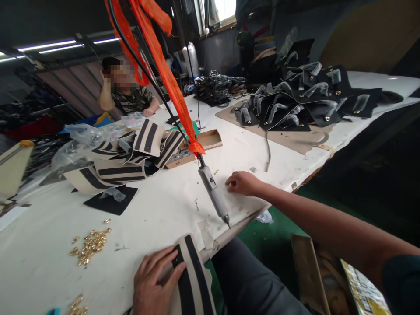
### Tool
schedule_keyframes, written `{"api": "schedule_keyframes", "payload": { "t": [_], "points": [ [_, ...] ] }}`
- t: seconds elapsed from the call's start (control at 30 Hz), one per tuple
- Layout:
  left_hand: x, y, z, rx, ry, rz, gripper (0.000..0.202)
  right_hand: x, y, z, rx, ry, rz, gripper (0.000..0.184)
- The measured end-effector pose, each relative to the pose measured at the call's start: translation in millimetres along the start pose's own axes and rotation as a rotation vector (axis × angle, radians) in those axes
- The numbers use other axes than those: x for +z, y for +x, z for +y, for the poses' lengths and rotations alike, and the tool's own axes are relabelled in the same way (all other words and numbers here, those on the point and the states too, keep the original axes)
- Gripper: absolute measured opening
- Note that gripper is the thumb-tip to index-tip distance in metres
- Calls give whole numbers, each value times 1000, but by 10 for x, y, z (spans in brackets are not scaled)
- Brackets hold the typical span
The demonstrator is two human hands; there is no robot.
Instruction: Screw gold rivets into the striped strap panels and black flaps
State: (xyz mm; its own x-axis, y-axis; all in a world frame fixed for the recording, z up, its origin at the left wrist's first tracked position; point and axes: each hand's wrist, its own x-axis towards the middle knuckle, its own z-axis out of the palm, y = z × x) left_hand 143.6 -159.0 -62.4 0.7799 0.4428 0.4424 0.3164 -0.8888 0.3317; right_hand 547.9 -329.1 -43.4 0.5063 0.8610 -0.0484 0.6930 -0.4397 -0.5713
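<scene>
My left hand (155, 280) grips a cream-and-black striped panel (193, 280) at the table's front edge, with its fingertips and thumb on the top face by a black strip. To the right, my right hand (244, 183) rests low over the white table, fingers curled in a pinch. Whatever sits between those fingertips is hidden or too small to name. A grey electric screwdriver (213, 190) hangs between my hands, bit pointing down, from a cable wrapped in orange cloth (175, 94). A few tiny gold pieces (216, 172) lie left of my right hand.
Gold clasps (92, 246) are heaped at left, with more striped panels (121, 168) stacked behind. A cardboard box (210, 139) of small parts stands mid-table. Black panels with wrapped handles (295, 100) pile up at back right. Another person (127, 94) sits across the table.
</scene>
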Motion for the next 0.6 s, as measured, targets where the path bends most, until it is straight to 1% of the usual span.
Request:
{"api": "schedule_keyframes", "payload": {
  "t": [0.07,0.2,0.3,0.4,0.5,0.6],
  "points": [
    [-5,0,-9,2,8,-13,30,3,13,1,17,-1,14,18],
    [-4,11,-30,40,11,-9,27,-5,3,-14,47,32,31,13],
    [10,10,-57,67,2,-3,26,-56,-8,-2,49,109,-2,11],
    [22,-8,-84,54,6,-17,27,-124,35,43,45,208,-41,13],
    [22,-22,-98,56,14,-20,28,-175,192,93,58,269,-46,19],
    [20,-27,-102,82,35,-16,28,-188,461,112,74,271,-22,19]
  ]
}}
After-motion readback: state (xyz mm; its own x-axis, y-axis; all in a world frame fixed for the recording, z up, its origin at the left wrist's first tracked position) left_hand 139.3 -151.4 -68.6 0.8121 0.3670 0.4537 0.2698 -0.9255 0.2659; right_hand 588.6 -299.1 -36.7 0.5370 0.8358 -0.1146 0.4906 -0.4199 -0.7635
